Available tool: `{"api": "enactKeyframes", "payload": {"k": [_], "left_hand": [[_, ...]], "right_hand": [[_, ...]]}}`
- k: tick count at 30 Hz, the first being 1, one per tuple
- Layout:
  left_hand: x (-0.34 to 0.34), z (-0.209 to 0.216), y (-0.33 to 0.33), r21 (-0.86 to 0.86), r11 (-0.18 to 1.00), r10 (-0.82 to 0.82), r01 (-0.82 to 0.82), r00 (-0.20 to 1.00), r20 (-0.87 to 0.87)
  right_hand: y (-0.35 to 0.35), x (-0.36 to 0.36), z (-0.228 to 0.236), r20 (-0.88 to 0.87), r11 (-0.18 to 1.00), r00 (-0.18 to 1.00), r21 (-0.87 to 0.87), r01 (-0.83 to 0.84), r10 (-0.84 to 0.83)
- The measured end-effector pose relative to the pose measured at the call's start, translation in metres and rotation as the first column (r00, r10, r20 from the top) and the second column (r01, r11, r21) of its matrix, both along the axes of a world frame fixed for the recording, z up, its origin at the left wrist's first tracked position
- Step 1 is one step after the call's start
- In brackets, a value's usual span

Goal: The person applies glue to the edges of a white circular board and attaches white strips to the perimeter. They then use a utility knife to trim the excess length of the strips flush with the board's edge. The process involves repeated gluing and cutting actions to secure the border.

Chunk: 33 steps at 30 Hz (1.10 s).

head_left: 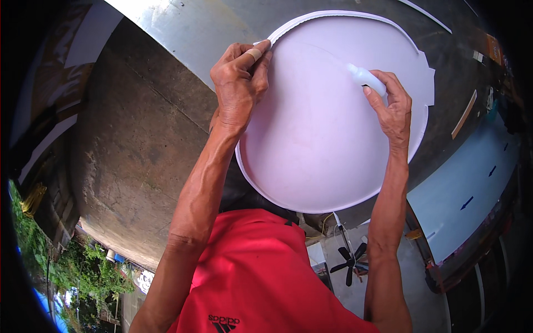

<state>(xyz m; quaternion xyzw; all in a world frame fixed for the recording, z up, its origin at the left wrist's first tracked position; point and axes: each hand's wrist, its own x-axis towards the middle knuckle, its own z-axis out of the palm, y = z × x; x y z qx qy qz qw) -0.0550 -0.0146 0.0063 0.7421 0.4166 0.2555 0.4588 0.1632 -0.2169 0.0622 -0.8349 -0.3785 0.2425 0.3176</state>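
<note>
The left hand (241, 83) is closed in a pinch, thumb and fingers gripping the narrow raised rim (333, 13) at its upper left, with a beige bandage (254, 54) wrapped around one finger. The right hand (396, 108) curls around a small pale bottle (371, 81), tilted so that its nozzle (353, 69) points up and left over the white round panel (316, 127) — whether the tip touches the surface, I cannot tell. The panel lies in front of the person, between and beneath both hands, the rim standing along much of its edge and flat stepped tabs (429, 86) jutting out on the right. Below it is the person's red shirt (250, 272). Beyond the panel's upper left lies a shiny grey sheet (177, 33), next to a worn brown surface (139, 144). A thin white strip (426, 15) rests at the upper right; a narrow wooden strip (464, 114) lies lower on that side, near a pale blue sheet (466, 188) marked with dark arrows. Farther out — a black-bladed fan (350, 263) below the panel, and green plants (83, 272) at lower left.
</note>
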Motion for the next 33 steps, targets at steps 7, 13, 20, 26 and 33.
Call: {"api": "enactKeyframes", "payload": {"k": [7, 13, 20, 26, 33], "left_hand": [[-0.001, -0.004, 0.000, 0.033, 0.999, 0.005, -0.004, 1.000, -0.021], [-0.001, -0.001, 0.000, 0.030, 1.000, -0.007, 0.008, 0.999, -0.048], [0.000, 0.000, 0.000, 0.030, 1.000, 0.009, -0.008, 0.999, -0.035], [-0.001, 0.002, 0.001, 0.015, 1.000, 0.019, -0.019, 1.000, -0.008], [-0.001, 0.000, 0.000, 0.073, 0.997, 0.014, -0.015, 1.000, 0.023]], "right_hand": [[0.009, 0.004, -0.007, 0.054, 0.997, 0.996, 0.004, -0.072, 0.071], [0.011, 0.006, -0.010, 0.119, 0.992, 0.986, 0.030, -0.119, 0.115], [0.018, 0.006, -0.006, 0.140, 0.991, 0.981, -0.022, -0.135, 0.137], [0.016, 0.006, -0.010, 0.027, 0.998, 0.998, -0.016, -0.057, 0.057], [0.011, 0.004, -0.014, -0.072, 0.999, 0.997, -0.040, -0.012, 0.009]]}}
